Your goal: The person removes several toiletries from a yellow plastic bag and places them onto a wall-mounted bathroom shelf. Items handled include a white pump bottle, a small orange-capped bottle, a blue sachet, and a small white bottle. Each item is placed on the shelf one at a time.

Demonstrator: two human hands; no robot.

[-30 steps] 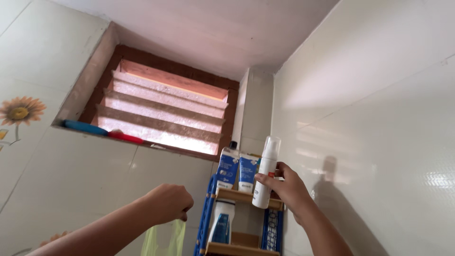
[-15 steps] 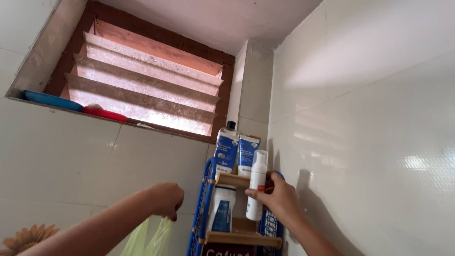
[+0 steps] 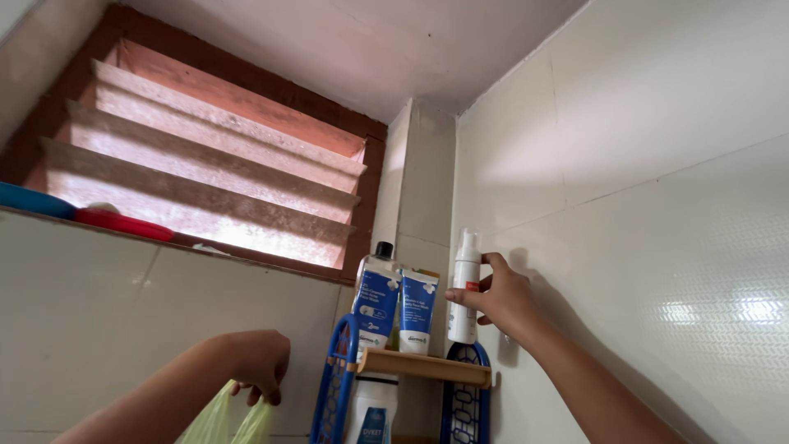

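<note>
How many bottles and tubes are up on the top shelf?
3. A clear bottle with a black cap at the left, a blue-and-white tube in the middle, and a white pump bottle at the right, held by the right hand.

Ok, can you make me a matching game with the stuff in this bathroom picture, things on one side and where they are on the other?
Things:
1. white pump bottle
2. green plastic bag
3. blue tube
4. red thing

Places:
a. on the window ledge
b. in the right hand
c. standing on the wooden shelf, no hand on it
d. in the left hand

Pairs: 1-b, 2-d, 3-c, 4-a
</note>
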